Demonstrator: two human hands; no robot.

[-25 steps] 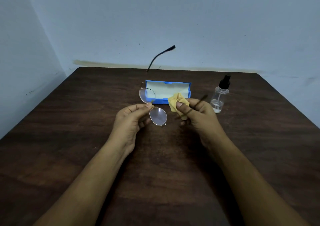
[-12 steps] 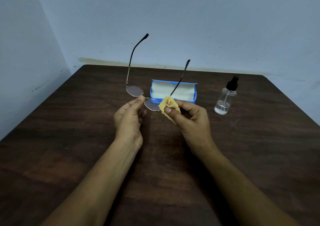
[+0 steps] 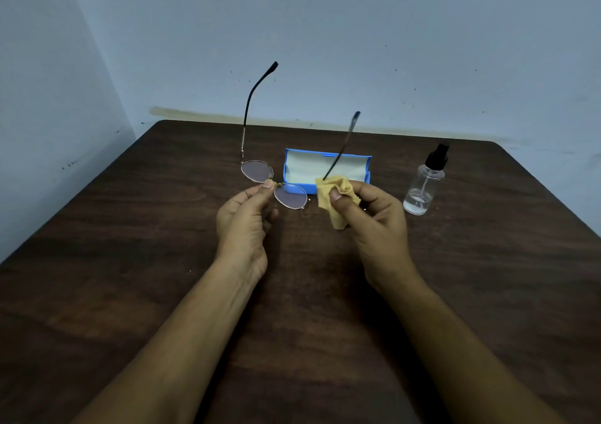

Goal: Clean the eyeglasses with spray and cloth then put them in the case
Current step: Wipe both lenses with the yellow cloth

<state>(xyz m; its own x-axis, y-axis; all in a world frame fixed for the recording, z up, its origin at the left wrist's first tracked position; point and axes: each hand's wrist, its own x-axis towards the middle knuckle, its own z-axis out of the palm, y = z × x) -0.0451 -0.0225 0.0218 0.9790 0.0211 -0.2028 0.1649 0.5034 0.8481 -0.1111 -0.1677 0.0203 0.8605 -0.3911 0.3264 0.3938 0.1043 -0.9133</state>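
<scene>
Thin-rimmed eyeglasses (image 3: 290,196) are held above the table, lenses toward me and both arms pointing up and away. My left hand (image 3: 243,225) pinches them at the bridge between thumb and forefinger. My right hand (image 3: 374,225) grips a crumpled yellow cloth (image 3: 335,196), which wraps the base of the right arm of the glasses. Behind them the blue case (image 3: 325,166) lies open, its pale lining showing. A small clear spray bottle (image 3: 422,184) with a black nozzle stands to the right of the case.
Everything sits on a dark wooden table (image 3: 130,261) pushed against a pale blue wall. The table's back edge runs just behind the case, and its left and right edges slant toward me.
The glasses turned so both arms now point up. The cloth moved off the right lens to the base of the right arm. The view shifted slightly.
</scene>
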